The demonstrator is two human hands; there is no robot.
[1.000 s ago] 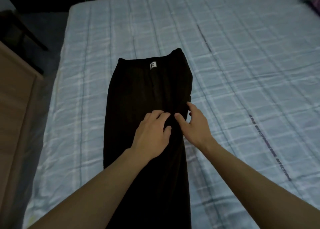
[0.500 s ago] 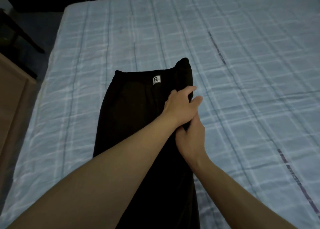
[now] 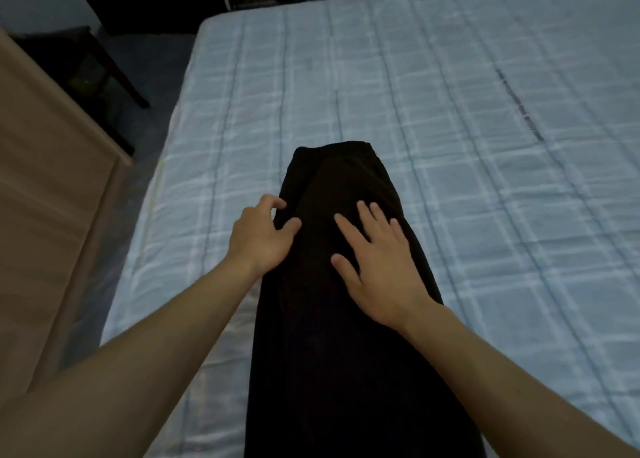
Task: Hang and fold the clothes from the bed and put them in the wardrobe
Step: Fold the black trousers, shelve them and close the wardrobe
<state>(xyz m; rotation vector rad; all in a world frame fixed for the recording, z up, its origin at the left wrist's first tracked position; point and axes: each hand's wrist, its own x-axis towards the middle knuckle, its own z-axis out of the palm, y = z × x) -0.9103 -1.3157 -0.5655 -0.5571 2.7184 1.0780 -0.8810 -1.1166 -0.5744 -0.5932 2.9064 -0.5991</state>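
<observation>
A long black garment [image 3: 339, 336] lies lengthwise on the bed [image 3: 485, 180], folded in half along its length, its waistband end pointing away from me. My left hand [image 3: 261, 236] sits at the garment's left edge, thumb and fingers pinching the fabric there. My right hand [image 3: 377, 260] lies flat on top of the cloth with fingers spread, holding nothing. The white label is hidden inside the fold.
The bed carries a light blue checked sheet. A tan wooden piece of furniture [image 3: 45, 215] stands to the left of the bed. A dark wooden chair or stool [image 3: 100, 73] stands on the floor at the far left.
The right side of the garment has been folded over to the left, covering the white label. My left hand moved from the right edge to the left edge; my right hand now rests flat on top.
</observation>
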